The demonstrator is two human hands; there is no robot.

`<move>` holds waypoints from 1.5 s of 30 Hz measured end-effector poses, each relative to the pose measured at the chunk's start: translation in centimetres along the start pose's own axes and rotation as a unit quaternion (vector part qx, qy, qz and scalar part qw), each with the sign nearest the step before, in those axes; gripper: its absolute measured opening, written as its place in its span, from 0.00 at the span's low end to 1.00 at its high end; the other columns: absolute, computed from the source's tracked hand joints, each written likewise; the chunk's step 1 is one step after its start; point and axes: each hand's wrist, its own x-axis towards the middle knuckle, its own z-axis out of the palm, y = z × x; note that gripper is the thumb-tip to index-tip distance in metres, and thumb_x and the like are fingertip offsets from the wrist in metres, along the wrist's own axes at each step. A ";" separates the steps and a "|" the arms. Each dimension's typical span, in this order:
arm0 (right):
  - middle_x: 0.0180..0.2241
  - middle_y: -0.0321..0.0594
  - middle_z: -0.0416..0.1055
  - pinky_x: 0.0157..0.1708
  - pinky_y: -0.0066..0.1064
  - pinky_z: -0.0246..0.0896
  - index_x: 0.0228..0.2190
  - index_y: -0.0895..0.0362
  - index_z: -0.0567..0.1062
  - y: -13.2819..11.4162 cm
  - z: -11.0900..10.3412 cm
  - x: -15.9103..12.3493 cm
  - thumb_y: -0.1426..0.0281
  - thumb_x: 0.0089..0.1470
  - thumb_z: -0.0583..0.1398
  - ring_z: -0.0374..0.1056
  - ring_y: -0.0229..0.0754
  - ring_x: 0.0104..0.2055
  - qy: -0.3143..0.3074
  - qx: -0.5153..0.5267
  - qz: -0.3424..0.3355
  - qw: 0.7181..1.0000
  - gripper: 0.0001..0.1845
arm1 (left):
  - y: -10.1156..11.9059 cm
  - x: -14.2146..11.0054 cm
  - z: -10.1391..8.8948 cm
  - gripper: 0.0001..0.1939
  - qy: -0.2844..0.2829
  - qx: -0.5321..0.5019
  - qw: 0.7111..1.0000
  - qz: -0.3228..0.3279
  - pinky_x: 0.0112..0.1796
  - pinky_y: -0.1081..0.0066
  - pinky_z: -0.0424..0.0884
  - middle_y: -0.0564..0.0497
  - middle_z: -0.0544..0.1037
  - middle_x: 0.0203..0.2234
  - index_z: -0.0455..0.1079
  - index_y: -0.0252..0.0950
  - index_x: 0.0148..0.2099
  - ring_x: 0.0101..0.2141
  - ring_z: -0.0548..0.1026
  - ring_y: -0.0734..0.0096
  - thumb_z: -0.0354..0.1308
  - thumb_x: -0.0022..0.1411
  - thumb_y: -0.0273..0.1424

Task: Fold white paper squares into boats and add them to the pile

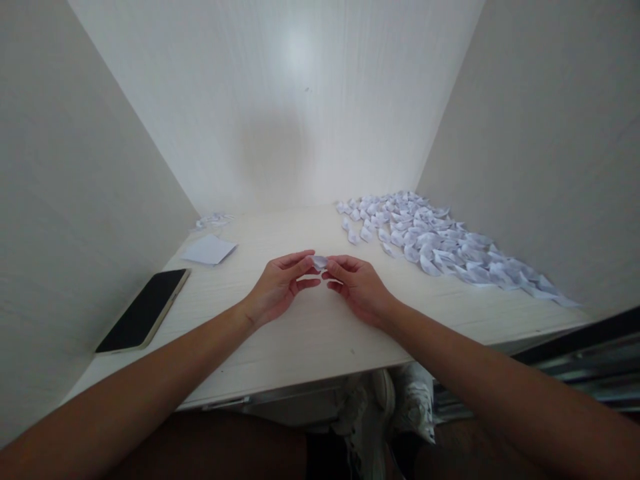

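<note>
Above pale streaked wood, both hands [320, 267] pinch a small curved paper piece [320, 263].

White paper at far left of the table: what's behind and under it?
Behind the white paper: a small heap of thin white scraps. Underneath, anything between it and the table is covered.

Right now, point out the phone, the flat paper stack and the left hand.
phone [143, 312], head view, dark screen
flat paper stack [209, 249], head view, top sheet
left hand [278, 285], head view, back of hand
</note>
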 end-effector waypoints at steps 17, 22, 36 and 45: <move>0.26 0.34 0.75 0.32 0.30 0.60 0.29 0.56 0.82 0.0 0.2 0.1 0.63 0.38 0.76 0.65 0.32 0.27 0.007 0.042 -0.004 0.999 0.16 | 0.6 0.5 -1.2 0.12 -0.032 0.025 0.999 -0.013 0.24 0.73 0.80 0.46 0.82 0.33 0.80 0.31 0.39 0.31 0.80 0.68 0.73 0.51 0.30; 0.28 0.34 0.77 0.34 0.29 0.62 0.31 0.56 0.83 -0.5 -0.6 0.0 0.65 0.37 0.77 0.68 0.33 0.29 -0.013 0.040 0.020 0.999 0.17 | 0.6 0.6 -1.0 0.11 -0.028 0.019 0.999 -0.011 0.23 0.74 0.80 0.47 0.82 0.32 0.80 0.33 0.38 0.30 0.80 0.69 0.73 0.52 0.29; 0.33 0.36 0.80 0.33 0.26 0.62 0.32 0.55 0.82 -0.8 -0.8 -0.3 0.69 0.42 0.75 0.72 0.34 0.33 -0.049 0.057 0.074 0.994 0.13 | 0.4 0.4 -1.1 0.11 -0.046 0.020 0.998 -0.026 0.28 0.72 0.82 0.47 0.83 0.32 0.81 0.32 0.40 0.32 0.81 0.68 0.73 0.53 0.26; 0.35 0.37 0.81 0.41 0.28 0.67 0.33 0.57 0.83 -0.6 -1.2 -0.3 0.73 0.42 0.74 0.75 0.35 0.36 -0.090 0.080 0.095 0.988 0.13 | 0.8 0.5 -1.6 0.11 -0.075 0.025 0.996 -0.039 0.35 0.71 0.82 0.45 0.85 0.34 0.82 0.32 0.40 0.33 0.83 0.68 0.74 0.51 0.25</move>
